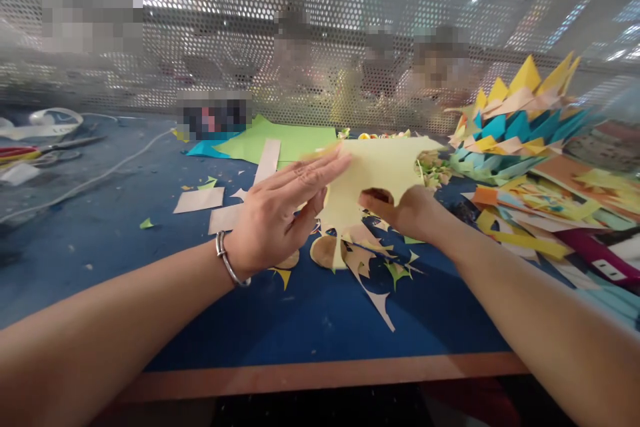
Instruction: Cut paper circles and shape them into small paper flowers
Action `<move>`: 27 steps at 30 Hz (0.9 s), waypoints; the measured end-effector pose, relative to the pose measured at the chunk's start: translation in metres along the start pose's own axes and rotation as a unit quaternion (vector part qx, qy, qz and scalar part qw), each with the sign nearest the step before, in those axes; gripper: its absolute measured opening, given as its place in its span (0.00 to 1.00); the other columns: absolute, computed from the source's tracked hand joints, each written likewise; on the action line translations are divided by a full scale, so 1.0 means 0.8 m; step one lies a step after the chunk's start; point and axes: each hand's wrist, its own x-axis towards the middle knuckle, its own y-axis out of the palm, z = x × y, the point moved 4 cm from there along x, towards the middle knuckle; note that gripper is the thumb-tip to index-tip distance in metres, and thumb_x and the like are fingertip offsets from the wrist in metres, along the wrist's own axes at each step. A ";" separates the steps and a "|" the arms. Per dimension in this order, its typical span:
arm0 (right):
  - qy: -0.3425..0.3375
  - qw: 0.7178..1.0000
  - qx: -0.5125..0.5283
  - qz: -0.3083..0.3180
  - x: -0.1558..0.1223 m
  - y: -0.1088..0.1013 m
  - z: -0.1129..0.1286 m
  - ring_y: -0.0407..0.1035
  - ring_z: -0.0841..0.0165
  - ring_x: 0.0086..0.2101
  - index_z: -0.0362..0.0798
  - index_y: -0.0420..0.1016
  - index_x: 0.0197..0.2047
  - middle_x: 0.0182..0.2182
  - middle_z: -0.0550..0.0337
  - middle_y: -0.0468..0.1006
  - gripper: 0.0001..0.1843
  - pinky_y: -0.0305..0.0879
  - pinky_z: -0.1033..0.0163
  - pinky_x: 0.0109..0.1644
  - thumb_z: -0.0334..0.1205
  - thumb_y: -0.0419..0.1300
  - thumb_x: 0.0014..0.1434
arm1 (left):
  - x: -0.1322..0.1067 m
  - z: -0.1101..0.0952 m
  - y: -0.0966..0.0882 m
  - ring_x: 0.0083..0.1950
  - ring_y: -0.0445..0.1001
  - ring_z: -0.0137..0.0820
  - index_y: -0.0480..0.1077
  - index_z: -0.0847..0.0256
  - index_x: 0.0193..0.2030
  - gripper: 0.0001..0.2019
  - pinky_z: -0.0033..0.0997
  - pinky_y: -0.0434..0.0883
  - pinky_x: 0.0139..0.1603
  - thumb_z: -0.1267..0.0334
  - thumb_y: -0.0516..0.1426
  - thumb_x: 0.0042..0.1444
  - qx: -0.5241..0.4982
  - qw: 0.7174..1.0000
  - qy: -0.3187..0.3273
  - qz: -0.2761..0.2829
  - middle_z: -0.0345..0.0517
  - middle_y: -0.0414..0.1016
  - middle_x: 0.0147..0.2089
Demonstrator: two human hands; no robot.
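A pale yellow sheet of paper (384, 160), with curved cut-outs along its lower part, is held up over the table. My right hand (417, 210) grips it by the lower right, with the thumb by a cut-out and the other fingers largely hidden behind the sheet. At the sheet's left side, my left hand (287, 203) has its fingers stretched out flat and close together; whether they touch the paper is unclear. Below lie round tan pieces (325, 251) and pointed paper scraps (377, 300) in pink, green and yellow.
Green sheets (295, 135) lie behind the hands. A layered paper crown-like piece (520, 123) stands at right beside piled offcuts (540, 213) and a magenta tool (595, 253). Scissors (50, 150) and a white cord (100, 177) are at left. A perforated metal screen (215, 33) rises behind.
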 end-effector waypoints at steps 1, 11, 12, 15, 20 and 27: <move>0.007 1.000 -0.010 0.000 0.002 -0.001 0.005 0.69 0.69 0.27 0.42 0.75 0.29 0.24 0.60 0.73 0.15 0.65 0.64 0.29 0.46 0.64 0.59 | 0.000 0.002 -0.001 0.62 0.71 0.36 0.64 0.57 0.64 0.26 0.37 0.69 0.61 0.78 0.51 0.60 0.013 1.000 0.014 -0.004 0.49 0.70 0.63; 0.051 0.938 0.342 -0.016 0.003 -0.008 0.028 0.46 0.81 0.12 0.46 0.71 0.29 0.17 0.69 0.65 0.18 0.37 0.68 0.14 0.53 0.61 0.58 | 0.001 0.015 0.005 0.71 0.54 0.43 0.64 0.58 0.63 0.26 0.54 0.60 0.68 0.79 0.49 0.60 0.050 0.997 0.040 0.041 0.51 0.69 0.64; 0.048 0.935 0.351 -0.013 0.003 -0.008 0.029 0.47 0.81 0.12 0.46 0.72 0.30 0.18 0.68 0.67 0.18 0.37 0.68 0.13 0.53 0.62 0.58 | 0.001 0.014 0.006 0.72 0.53 0.42 0.63 0.57 0.64 0.27 0.55 0.59 0.68 0.79 0.49 0.60 0.044 0.997 0.046 0.049 0.50 0.69 0.64; 0.050 0.929 0.366 0.004 0.001 -0.005 0.031 0.47 0.83 0.12 0.45 0.73 0.30 0.19 0.68 0.67 0.17 0.36 0.69 0.13 0.51 0.64 0.57 | 0.000 0.011 0.011 0.72 0.51 0.42 0.61 0.56 0.65 0.29 0.56 0.57 0.69 0.80 0.49 0.59 0.025 0.995 0.062 0.069 0.50 0.68 0.65; 0.043 0.931 0.362 0.006 0.000 -0.004 0.029 0.45 0.83 0.12 0.45 0.72 0.30 0.17 0.70 0.64 0.15 0.35 0.70 0.13 0.49 0.66 0.57 | 0.001 0.005 0.010 0.73 0.51 0.41 0.58 0.58 0.67 0.31 0.54 0.55 0.70 0.81 0.49 0.58 -0.005 0.996 0.063 0.063 0.51 0.67 0.66; 0.045 0.923 0.381 0.018 0.001 0.000 0.028 0.42 0.80 0.11 0.49 0.65 0.26 0.10 0.75 0.51 0.17 0.33 0.69 0.13 0.48 0.65 0.58 | 0.000 0.004 0.009 0.73 0.49 0.40 0.57 0.57 0.68 0.32 0.50 0.56 0.70 0.81 0.48 0.58 -0.054 0.996 0.029 0.068 0.51 0.63 0.68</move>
